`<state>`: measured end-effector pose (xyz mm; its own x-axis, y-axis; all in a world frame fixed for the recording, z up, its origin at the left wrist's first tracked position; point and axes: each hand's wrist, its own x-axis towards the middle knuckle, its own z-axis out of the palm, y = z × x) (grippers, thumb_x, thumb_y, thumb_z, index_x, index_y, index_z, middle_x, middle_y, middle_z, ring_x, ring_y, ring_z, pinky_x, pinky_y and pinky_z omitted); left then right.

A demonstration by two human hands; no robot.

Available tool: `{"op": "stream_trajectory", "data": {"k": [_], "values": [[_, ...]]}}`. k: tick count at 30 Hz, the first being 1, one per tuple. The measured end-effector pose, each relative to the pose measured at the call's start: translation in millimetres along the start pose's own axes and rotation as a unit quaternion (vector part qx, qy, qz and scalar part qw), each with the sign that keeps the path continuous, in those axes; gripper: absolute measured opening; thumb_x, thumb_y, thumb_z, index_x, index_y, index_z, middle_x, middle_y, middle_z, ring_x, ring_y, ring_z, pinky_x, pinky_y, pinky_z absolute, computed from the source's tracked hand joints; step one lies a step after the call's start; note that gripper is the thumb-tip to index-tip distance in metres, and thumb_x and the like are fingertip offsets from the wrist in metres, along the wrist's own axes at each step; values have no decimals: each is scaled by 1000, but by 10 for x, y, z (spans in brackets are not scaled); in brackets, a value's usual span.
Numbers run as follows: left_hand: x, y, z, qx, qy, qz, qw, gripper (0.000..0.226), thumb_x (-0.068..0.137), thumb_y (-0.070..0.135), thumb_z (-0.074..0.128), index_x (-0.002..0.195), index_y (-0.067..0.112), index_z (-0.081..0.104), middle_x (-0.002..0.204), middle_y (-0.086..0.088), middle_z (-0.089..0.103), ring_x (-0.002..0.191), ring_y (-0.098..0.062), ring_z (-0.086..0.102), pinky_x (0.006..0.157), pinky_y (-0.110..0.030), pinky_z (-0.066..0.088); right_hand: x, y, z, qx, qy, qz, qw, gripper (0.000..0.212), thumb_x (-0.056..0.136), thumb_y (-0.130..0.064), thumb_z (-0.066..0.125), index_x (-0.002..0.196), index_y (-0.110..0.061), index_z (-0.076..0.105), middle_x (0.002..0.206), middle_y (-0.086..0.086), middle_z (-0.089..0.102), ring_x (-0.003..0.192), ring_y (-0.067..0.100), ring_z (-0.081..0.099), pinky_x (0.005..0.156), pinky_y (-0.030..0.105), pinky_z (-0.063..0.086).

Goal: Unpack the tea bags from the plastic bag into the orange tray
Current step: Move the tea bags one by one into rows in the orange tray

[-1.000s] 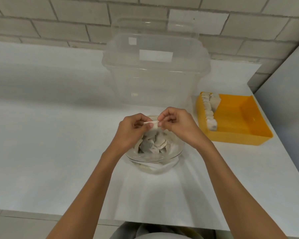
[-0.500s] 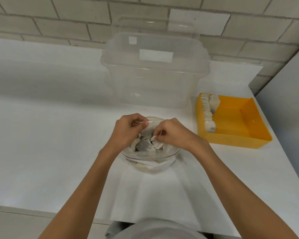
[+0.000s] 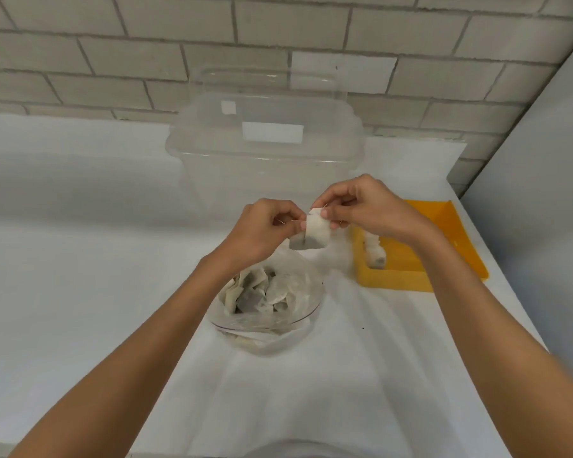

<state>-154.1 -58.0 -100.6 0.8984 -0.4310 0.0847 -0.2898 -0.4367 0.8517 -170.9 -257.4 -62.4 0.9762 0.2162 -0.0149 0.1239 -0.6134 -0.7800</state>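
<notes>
A clear plastic bag [image 3: 268, 320] lies open on the white table, holding several pale tea bags [image 3: 262, 292]. Above and behind it, both hands hold one tea bag [image 3: 311, 234] in the air. My left hand [image 3: 262, 231] pinches its left edge, and my right hand [image 3: 364, 206] pinches its top right corner. The orange tray [image 3: 444, 233] sits to the right, partly hidden by my right wrist. A row of tea bags [image 3: 376, 254] stands along the tray's left side.
A large clear plastic bin [image 3: 265, 160] stands behind the hands against the tiled wall. A grey panel [image 3: 543, 180] rises at the right edge of the table. The table's front edge runs along the bottom of the view.
Both hands were down at the bag's mouth half a second ago. They have lifted up and to the right with one tea bag held between them.
</notes>
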Motion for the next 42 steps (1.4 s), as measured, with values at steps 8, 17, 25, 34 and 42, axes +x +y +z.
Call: {"op": "stream_trajectory", "data": {"k": [8,17,25,34,42], "values": [[504,422,409,32,-24,61,997,8,88,19,67,91,14,73,76,0,68,65,0,56,60,-9,42,-214,272,-715,-9,118,28,993,13,88,-7,66,93,-16,72,77,7,71,68,11,68,69,23,56],[673,492,706,89,-53,69,992,11,90,12,63,94,9,72,84,-1,67,81,-11,59,66,-4,40,-138,1011,-674,-96,155,117,976,14,88,-5,61,89,-15,70,82,10,72,72,20,68,67,21,48],[605,378,760,85,-62,72,992,10,90,14,63,94,9,71,79,7,62,72,1,55,64,-3,39,150,1471,-371,-156,183,186,953,15,91,-2,54,98,-4,67,101,16,67,86,23,59,69,27,41],[610,310,801,75,-58,55,994,9,90,15,63,93,11,71,82,6,64,70,3,53,63,-1,38,259,1556,-283,-79,264,198,941,13,87,3,53,98,-2,58,92,10,58,87,25,56,70,31,44],[695,346,986,87,-45,82,992,10,89,14,65,94,11,73,88,2,61,73,0,53,66,0,37,207,1591,-303,-71,260,181,946,16,88,3,55,100,-6,59,95,12,63,87,24,60,67,24,47]]}}
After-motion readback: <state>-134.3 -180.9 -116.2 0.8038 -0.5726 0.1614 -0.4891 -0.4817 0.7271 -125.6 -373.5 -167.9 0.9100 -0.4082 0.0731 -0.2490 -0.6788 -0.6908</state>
